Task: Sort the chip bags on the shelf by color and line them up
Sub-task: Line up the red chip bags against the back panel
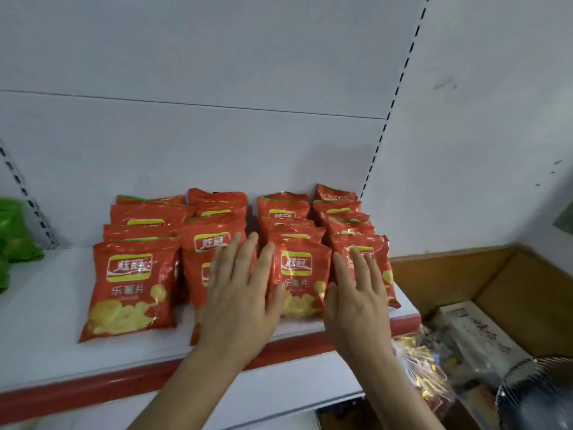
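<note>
Two bare hands reach over a shop shelf [46, 305] stocked with red chip bags. The left hand [238, 293] is flat, its fingers straight and slightly spread, in a released grip that clasps nothing; it covers the front bag of the second row [198, 274], and its fingertips reach the bag behind [214, 237]. Whether the palm presses on the bag or only hovers above it cannot be told. The right hand [359, 293] is likewise flat with straight fingers, holding nothing, over the gap between the front bag of the third row [297, 274] and the front bag of the fourth row [372, 252], its fingertips over the latter.

The red bags stand in four rows running back toward the white rear panel [217, 144]. The leftmost front bag [130, 290] stands apart from both hands. Green bags [15, 234] sit at the far left of the shelf, well apart from the red ones. A red strip [93, 383] edges the shelf front. To the right, a cardboard box [496, 274] holds mixed packaged goods [465, 336].
</note>
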A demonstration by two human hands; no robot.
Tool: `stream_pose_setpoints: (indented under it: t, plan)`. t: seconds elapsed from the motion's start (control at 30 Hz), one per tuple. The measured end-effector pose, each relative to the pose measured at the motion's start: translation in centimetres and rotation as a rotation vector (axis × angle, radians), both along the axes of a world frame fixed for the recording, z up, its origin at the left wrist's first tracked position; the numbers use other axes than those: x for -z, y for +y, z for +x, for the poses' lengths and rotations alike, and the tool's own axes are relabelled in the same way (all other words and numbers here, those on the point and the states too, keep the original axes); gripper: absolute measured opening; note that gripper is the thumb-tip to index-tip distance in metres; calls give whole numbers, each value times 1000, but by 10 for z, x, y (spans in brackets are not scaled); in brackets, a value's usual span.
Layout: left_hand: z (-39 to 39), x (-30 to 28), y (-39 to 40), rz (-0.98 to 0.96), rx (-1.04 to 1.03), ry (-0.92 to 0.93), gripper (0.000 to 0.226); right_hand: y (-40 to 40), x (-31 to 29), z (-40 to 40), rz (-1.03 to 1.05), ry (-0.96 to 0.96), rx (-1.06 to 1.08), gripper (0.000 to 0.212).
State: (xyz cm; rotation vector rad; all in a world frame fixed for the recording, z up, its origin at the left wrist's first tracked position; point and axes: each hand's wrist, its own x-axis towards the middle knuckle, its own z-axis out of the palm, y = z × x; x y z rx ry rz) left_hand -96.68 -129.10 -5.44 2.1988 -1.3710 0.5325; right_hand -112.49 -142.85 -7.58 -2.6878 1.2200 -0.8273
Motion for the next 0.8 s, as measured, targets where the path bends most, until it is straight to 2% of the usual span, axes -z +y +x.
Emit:
stream_pose_setpoints:
  t: [0.13, 0.2, 0.3, 0.47, 0.63, 0.8]
  plan:
    - [-42, -3, -64, 96, 96, -56, 58, -69, 2, -36, -21, 180, -51, 61]
    - [-54, -2, -88, 142, 92, -73, 57, -92, 6, -40, -29, 294, -113, 66]
    - [-67, 0, -114, 215, 69, -87, 57, -112, 12, -46, -23, 356, -194, 68]
    - [-80, 14, -137, 322, 62, -114, 62, -124, 15, -64, -2, 319, -270, 67]
    - [-81, 25, -153, 322, 66, -104, 62, -153, -15, -57, -4, 68, -287, 50]
    - [-87, 34, -163, 359, 52, -121, 70, -197, -42, -17, -43, 190, -281, 49]
